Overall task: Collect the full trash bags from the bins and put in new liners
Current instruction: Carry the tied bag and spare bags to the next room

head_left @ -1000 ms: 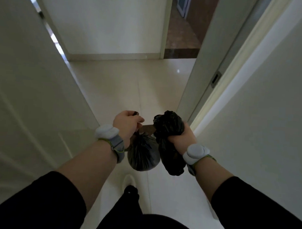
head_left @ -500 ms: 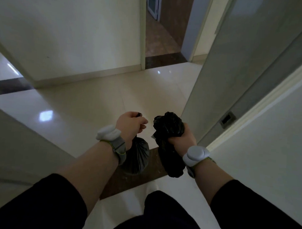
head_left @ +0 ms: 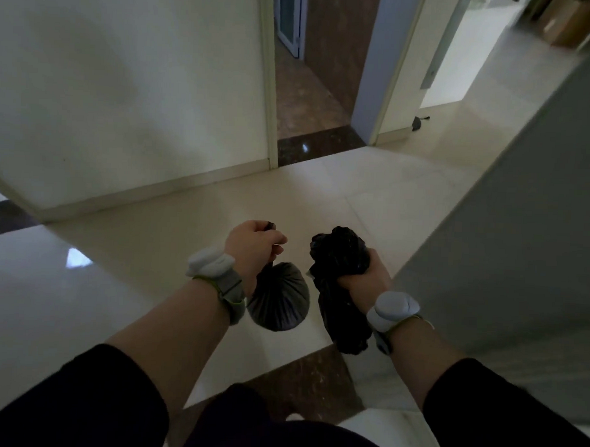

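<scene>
My left hand (head_left: 254, 247) grips the gathered neck of a small, tied, dark grey trash bag (head_left: 279, 301), which hangs round and full below the fist. My right hand (head_left: 363, 281) is clenched round a crumpled bundle of black plastic bag (head_left: 341, 255); the bundle sticks out above the fist and trails down below it to the wrist. Both hands are held at waist height over a cream tiled floor (head_left: 321, 197). No bin is in view.
A white wall (head_left: 124, 83) stands ahead on the left. A doorway (head_left: 311, 107) with a dark stone threshold opens straight ahead. A grey door or panel (head_left: 521, 214) stands close on the right. A second opening (head_left: 459, 62) leads to a bright room at far right. A dark threshold strip (head_left: 301, 380) lies at my feet.
I have walked forward through the doorway into the hall. The view has swung right, showing the far doorway and bright room. Both hands keep their hold on the bags.
</scene>
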Tool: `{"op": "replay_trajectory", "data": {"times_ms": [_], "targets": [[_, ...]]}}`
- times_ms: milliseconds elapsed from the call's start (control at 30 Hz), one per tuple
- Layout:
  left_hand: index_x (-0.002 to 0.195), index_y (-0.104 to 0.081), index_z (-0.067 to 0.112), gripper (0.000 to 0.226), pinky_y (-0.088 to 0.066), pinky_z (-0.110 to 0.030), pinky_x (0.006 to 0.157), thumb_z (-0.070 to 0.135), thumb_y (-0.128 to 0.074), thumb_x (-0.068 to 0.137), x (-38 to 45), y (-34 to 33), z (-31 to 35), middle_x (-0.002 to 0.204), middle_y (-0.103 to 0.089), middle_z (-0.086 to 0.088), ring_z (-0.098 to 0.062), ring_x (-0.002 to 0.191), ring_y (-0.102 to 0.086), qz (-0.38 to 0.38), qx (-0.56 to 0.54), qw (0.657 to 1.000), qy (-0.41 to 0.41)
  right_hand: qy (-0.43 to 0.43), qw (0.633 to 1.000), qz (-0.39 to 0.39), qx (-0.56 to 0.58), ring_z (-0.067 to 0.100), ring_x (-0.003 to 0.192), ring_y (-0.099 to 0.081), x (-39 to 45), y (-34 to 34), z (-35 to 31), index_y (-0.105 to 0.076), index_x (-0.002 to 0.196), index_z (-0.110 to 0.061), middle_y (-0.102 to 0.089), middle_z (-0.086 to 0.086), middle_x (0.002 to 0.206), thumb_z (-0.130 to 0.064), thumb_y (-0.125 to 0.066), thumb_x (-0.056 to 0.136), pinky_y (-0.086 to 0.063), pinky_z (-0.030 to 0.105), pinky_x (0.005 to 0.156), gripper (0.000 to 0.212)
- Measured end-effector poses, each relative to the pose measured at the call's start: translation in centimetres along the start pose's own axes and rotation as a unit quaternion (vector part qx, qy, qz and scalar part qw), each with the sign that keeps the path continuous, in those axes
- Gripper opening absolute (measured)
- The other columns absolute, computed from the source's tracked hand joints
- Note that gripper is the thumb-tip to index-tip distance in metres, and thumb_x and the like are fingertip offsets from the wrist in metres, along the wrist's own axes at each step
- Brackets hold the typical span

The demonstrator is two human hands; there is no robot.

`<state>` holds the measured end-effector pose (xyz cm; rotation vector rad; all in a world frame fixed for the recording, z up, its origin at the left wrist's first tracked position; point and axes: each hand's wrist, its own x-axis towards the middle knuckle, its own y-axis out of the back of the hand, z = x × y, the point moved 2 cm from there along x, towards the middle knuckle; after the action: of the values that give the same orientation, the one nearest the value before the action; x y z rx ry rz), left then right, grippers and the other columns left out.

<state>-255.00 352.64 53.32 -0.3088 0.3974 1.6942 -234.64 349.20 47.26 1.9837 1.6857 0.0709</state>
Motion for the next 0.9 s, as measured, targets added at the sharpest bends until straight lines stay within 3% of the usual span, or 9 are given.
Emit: {"op": "replay_trajectory", "data": {"times_ms": [100,200,300,433,567,667,733,800,900], "targets": [[0.093,-0.06,0.007,0.011,-0.046,-0.029,0.059,0.002,-0.06,0.084,3.7,-1.9,2.3,0.077,-0.065,-0.011,-0.016,0.059,-0.054,-0.041,0.011,0.999,-0.009,-0.012,1.0,0.016,0.005,0.019,0.076,-0.059,3.2,0.4,-1.2,-0.045,0.116,-0.015,-0.058,-0.001,0.089,-0.012,-0.074,0.074,-0.048,0.03,0.063,0.051],[0.08,-0.058,0.009,0.009,-0.041,-0.032,0.059,0.001,-0.06,0.083,9.2,-4.6,5.2,0.08,-0.059,-0.016,-0.017,0.058,-0.05,-0.096,0.033,0.994,-0.029,-0.036,0.998,0.047,0.02,0.026,0.082,-0.06,7.9,0.4,-2.4,-0.045,0.117,-0.012,-0.06,0.006,0.096,-0.01,-0.072,0.076,-0.05,0.037,0.075,0.05],[0.076,-0.057,0.012,0.012,-0.043,-0.034,0.063,0.002,-0.061,0.082,14.7,-7.5,8.1,0.081,-0.06,-0.016,-0.017,0.057,-0.054,-0.156,0.054,0.986,-0.037,-0.05,0.993,0.098,0.036,0.023,0.084,-0.059,12.4,0.6,-3.9,-0.045,0.119,-0.008,-0.059,0.008,0.103,-0.008,-0.071,0.078,-0.049,0.032,0.077,0.048],[0.09,-0.061,0.011,0.011,-0.05,-0.03,0.063,0.005,-0.062,0.082,20.4,-10.8,11.1,0.086,-0.069,-0.013,-0.016,0.061,-0.06,-0.2,0.073,0.977,-0.025,-0.084,0.985,0.138,0.065,0.026,0.096,-0.062,16.6,1.0,-4.8,-0.05,0.122,-0.005,-0.061,0.011,0.11,-0.007,-0.07,0.079,-0.05,0.03,0.079,0.047],[0.103,-0.06,0.006,0.019,-0.049,-0.027,0.059,0.004,-0.061,0.083,25.8,-15.8,14.0,0.085,-0.07,-0.012,-0.016,0.061,-0.06,-0.259,0.086,0.962,-0.02,-0.107,0.968,0.216,0.074,0.023,0.086,-0.064,21.0,2.3,-5.8,-0.053,0.118,-0.008,-0.064,0.01,0.103,-0.014,-0.075,0.076,-0.047,0.024,0.065,0.047],[0.106,-0.06,0.005,0.024,-0.051,-0.028,0.062,0.005,-0.063,0.082,28.5,-20.4,15.3,0.09,-0.071,-0.015,-0.016,0.063,-0.061,-0.291,0.099,0.952,-0.016,-0.136,0.952,0.262,0.077,0.02,0.08,-0.06,24.0,4.5,-5.8,-0.049,0.121,-0.011,-0.061,0.007,0.105,-0.019,-0.075,0.076,-0.047,0.028,0.07,0.053],[0.109,-0.06,0.005,0.028,-0.052,-0.031,0.066,0.006,-0.064,0.081,30.4,-24.1,16.0,0.094,-0.071,-0.017,-0.017,0.066,-0.061,-0.309,0.113,0.944,-0.015,-0.148,0.944,0.284,0.076,0.017,0.075,-0.06,26.8,6.6,-5.5,-0.051,0.115,-0.012,-0.062,0.005,0.101,-0.023,-0.075,0.075,-0.049,0.029,0.068,0.048],[0.112,-0.059,0.004,0.031,-0.051,-0.032,0.068,0.006,-0.064,0.082,31.7,-26.6,16.9,0.095,-0.07,-0.019,-0.019,0.068,-0.061,-0.315,0.119,0.941,-0.019,-0.143,0.947,0.28,0.07,0.025,0.078,-0.064,29.4,8.1,-5.6,-0.055,0.108,-0.009,-0.065,0.009,0.096,-0.021,-0.073,0.077,-0.055,0.037,0.072,0.039],[0.114,-0.058,0.001,0.032,-0.05,-0.03,0.064,0.004,-0.064,0.083,34.4,-32.4,18.6,0.097,-0.068,-0.019,-0.019,0.069,-0.06,-0.327,0.126,0.936,-0.019,-0.155,0.939,0.294,0.091,0.02,0.073,-0.06,34.3,11.7,-4.9,-0.055,0.1,-0.005,-0.062,0.006,0.084,-0.017,-0.071,0.079,-0.05,0.034,0.07,0.029]]}}
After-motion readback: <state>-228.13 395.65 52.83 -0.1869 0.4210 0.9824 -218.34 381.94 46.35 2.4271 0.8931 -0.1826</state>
